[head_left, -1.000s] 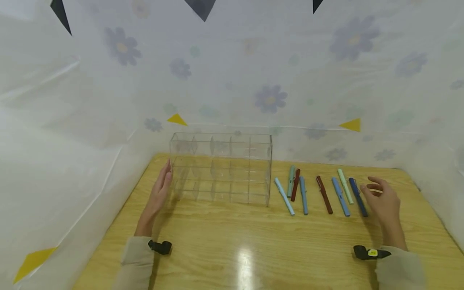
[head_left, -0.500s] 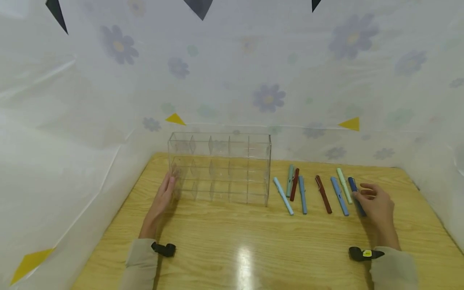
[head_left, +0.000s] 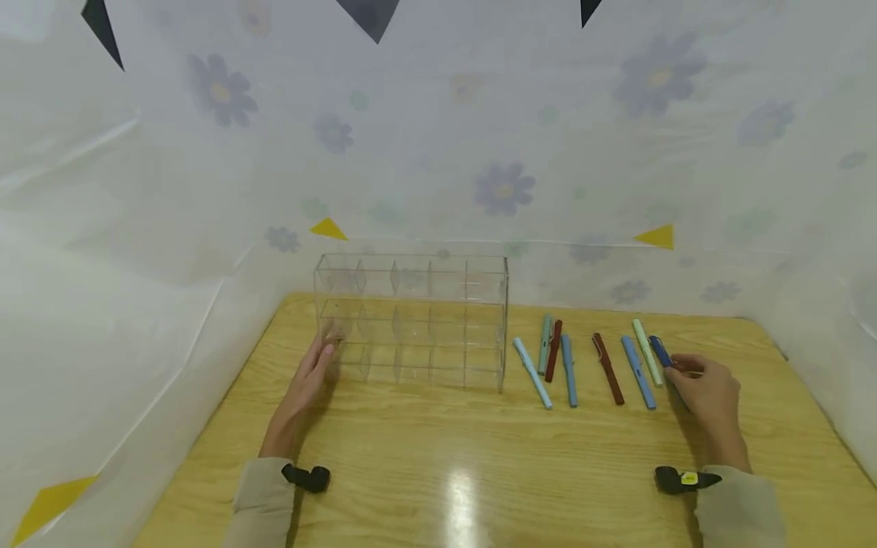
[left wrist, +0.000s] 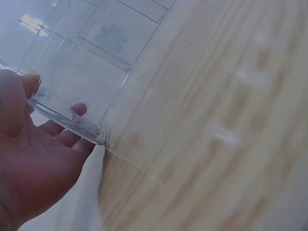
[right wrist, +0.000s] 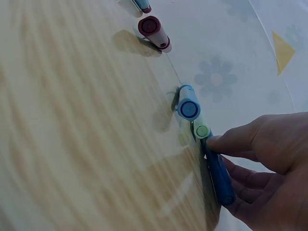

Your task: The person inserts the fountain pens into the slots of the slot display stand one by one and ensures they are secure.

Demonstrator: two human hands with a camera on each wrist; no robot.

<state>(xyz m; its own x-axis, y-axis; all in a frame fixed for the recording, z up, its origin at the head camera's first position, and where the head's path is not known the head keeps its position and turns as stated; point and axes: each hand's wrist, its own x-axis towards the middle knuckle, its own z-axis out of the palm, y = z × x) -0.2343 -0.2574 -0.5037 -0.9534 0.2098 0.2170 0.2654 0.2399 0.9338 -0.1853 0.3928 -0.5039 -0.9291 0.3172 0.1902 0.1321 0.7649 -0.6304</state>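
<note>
A clear acrylic compartment rack stands on the wooden table, left of centre. My left hand holds its left side; in the left wrist view the thumb lies on one side of the clear edge and the fingers show on the other. Over at the right, my right hand pinches a dark blue pen between thumb and fingers. The right wrist view shows this blue pen tilted, its lower part close to the hand. A pale green pen lies just left of it.
Several other pens lie between rack and right hand: a mid-blue pen, a dark red pen, a light blue pen and more. Floral sheeting rises behind the wooden table and along its sides.
My right hand has come left and down onto the dark blue pen, now pinching it and turning it slightly. The left hand has shifted from beside the rack to holding its side.
</note>
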